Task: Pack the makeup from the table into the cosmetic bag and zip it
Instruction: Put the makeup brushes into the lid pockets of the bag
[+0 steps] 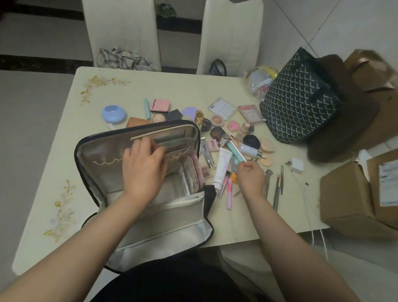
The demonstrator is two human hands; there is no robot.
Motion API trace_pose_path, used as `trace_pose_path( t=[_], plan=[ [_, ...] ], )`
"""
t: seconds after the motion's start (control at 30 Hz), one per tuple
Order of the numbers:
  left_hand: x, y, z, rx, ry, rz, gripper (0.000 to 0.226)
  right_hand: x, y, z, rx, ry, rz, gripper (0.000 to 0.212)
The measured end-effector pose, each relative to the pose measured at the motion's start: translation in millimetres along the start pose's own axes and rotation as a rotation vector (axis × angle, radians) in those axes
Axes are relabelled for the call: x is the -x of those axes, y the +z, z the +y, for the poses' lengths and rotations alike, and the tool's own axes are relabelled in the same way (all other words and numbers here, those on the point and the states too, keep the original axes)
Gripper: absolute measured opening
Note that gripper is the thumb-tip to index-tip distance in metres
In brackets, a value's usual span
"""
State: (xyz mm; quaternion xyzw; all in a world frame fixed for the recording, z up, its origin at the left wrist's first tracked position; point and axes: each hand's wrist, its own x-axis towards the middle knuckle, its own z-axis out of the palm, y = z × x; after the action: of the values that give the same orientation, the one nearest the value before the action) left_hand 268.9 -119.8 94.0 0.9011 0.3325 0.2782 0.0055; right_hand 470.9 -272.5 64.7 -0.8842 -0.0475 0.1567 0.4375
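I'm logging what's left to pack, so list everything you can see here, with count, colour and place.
cosmetic bag: 1, navy with beige lining, open at the table's near edge
palettes: several, pinkish, upright inside the bag
loose makeup: many pieces, mixed colours, beyond and right of the bag
white tube: 1, right of the bag
round case: 1, blue, far left of the makeup
metal tools: several, silver, right of the makeup
charger: 1, white, with cable, near the right edge
tote: 1, dark patterned, far right
boxes: several, brown, right
chairs: 2, cream, beyond the table
table: 1, cream with floral print
left hand: in the bag, fingers at a lid pocket
right hand: pinching a teal stick
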Motion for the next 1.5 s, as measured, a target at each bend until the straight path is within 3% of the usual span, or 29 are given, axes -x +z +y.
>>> trace_pose_path(
  t=[0.1, 0.27, 0.37, 0.63, 0.8, 0.93, 1.0, 1.07, 1.17, 1.27, 1.43, 1.5],
  plan=[
    [1.1, 5.8, 4.5, 0.014, -0.031, -0.025, 0.025, -37.2, -15.5, 37.1, 0.152, 0.147, -0.088, 0.031],
    [2.2, 12.8, 8.2, -0.020, -0.075, -0.045, 0.024, -68.0, -24.0, 55.5, 0.257, 0.283, -0.165, 0.016],
    [3.9, 17.3, 13.5, -0.059, -0.133, -0.053, 0.015, -78.3, -19.8, 64.5, 0.246, 0.364, -0.144, 0.018],
    [5.4, 18.5, 28.0, -0.060, -0.167, -0.038, 0.011, -84.1, -7.2, 69.3, 0.354, 0.381, -0.227, 0.026],
    [8.5, 11.9, 27.3, 0.011, -0.201, -0.015, 0.022, -75.8, -17.1, 62.9, 0.172, 0.412, -0.192, 0.030],
    [7.5, 10.8, 13.8, 0.047, -0.216, -0.010, 0.021, -60.0, -19.5, 22.7, -0.122, 0.193, -0.075, 0.027],
    [6.3, 11.8, 8.0, 0.046, -0.204, -0.015, 0.020, -45.9, -22.3, -7.7, -0.348, 0.091, -0.129, 0.014],
    [4.6, 11.2, 5.8, 0.052, -0.205, -0.024, 0.019, -25.1, -23.8, -37.0, -0.448, -0.024, -0.284, 0.012],
    [2.0, 7.8, 3.8, 0.072, -0.206, -0.041, 0.018, 9.9, -10.4, -65.6, -0.393, -0.229, -0.561, 0.010],
    [1.8, 5.6, 1.4, 0.088, -0.204, -0.063, 0.020, 32.0, 15.3, -75.7, -0.306, -0.366, -0.700, 0.016],
    [2.0, 0.8, 0.4, 0.110, -0.193, -0.097, 0.024, 41.3, 54.9, -77.2, -0.038, -0.549, -0.642, 0.006],
    [2.7, -0.8, -1.5, 0.113, -0.172, -0.104, 0.026, 43.8, 61.1, -78.6, 0.043, -0.587, -0.613, 0.012]
  ],
)
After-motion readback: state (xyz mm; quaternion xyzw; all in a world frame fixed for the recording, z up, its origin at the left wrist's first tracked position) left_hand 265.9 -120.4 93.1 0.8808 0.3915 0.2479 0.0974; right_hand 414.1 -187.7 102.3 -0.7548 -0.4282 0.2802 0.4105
